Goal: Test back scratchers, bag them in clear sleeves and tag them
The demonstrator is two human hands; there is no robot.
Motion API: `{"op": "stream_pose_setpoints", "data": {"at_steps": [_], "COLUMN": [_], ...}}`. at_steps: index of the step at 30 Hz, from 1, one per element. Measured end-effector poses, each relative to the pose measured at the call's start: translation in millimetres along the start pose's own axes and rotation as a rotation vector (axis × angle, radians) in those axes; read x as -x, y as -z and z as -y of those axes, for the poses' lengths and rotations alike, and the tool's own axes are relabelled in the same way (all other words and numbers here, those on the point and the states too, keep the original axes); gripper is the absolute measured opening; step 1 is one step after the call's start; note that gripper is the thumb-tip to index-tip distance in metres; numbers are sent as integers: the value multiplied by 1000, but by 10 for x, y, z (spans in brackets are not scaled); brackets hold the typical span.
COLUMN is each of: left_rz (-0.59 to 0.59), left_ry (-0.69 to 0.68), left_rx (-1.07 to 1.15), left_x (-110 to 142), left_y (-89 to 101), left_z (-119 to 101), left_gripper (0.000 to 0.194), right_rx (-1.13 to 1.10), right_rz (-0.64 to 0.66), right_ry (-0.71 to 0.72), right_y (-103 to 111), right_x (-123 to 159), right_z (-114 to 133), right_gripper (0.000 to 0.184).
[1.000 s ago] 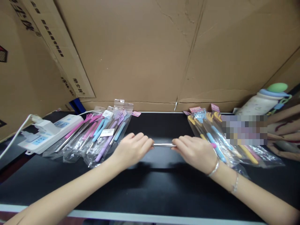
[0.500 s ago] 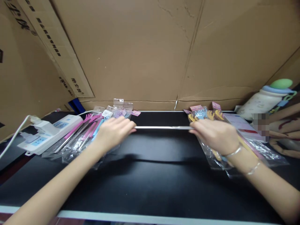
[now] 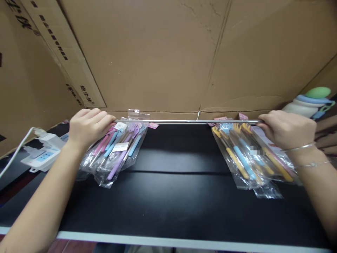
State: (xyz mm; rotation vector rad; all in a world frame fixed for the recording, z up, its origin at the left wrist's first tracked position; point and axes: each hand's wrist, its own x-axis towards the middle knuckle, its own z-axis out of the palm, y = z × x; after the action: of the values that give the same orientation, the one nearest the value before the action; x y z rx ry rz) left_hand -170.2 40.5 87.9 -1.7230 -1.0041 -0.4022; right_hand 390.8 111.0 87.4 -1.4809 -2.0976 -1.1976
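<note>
Silver rod (image 3: 186,121) stretched level between our two fists

From the head view, we look forward and down at the thin metal rod, which runs nearly straight across, raised above the black table (image 3: 168,211) and near its far edge. Our left hand (image 3: 89,127) is curled tightly round one end, knuckles up; our right hand (image 3: 289,129) is closed in the same way round the other. Both ends of the rod disappear inside our grips, so we cannot tell what shape they have. Two thin bracelets (image 3: 298,147) circle our right wrist.

Beneath the rod's left part, we see clear bags lying on the table, with pink, blue and purple claw-headed sticks (image 3: 116,165) inside; a white label (image 3: 120,147) lies on top of them. Farther left, a white power strip (image 3: 43,158) with plugs in it is partly covered by our left forearm. Below the rod's right part lie more bagged sticks, yellow and blue (image 3: 243,163). Behind our right hand we make out a pale bottle (image 3: 297,108) with a blue rim and a green top (image 3: 318,92). Brown cardboard (image 3: 147,63) stands beyond the table, and a dark line of shadow (image 3: 171,172) crosses the tabletop.
</note>
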Motion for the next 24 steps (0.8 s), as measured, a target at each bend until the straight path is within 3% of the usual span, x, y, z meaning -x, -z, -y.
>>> {"op": "stream_pose_setpoints", "data": {"at_steps": [9,14,17,20,22,24], "left_rz": [-63,-40,-80,-110,-66,-50], "left_ry": [81,106,81,-15,-141,-168], "left_rx": [60,53,56,101,201,225], "left_x": [-31,-11,-26,-108,-191,-272], "left_y": [68,31,8,52,120,198], "left_z": [-35,-59,-86,-277,-507,-755], "left_gripper": [10,10,10,9,14,21], "right_rx": [-50,-60,-54,-83,-141,-175], "right_rz": [-127,-91,-194,-326,-270,-248], "right_ry": [2,13,82,230,343,415], "right_y": [98,99,122,221,322,427], "right_x": [-5,-6,-13,-23,-19,-4], "right_z": [89,117,133,343,615,916], "right_gripper": [39,43,47,42,36,29]}}
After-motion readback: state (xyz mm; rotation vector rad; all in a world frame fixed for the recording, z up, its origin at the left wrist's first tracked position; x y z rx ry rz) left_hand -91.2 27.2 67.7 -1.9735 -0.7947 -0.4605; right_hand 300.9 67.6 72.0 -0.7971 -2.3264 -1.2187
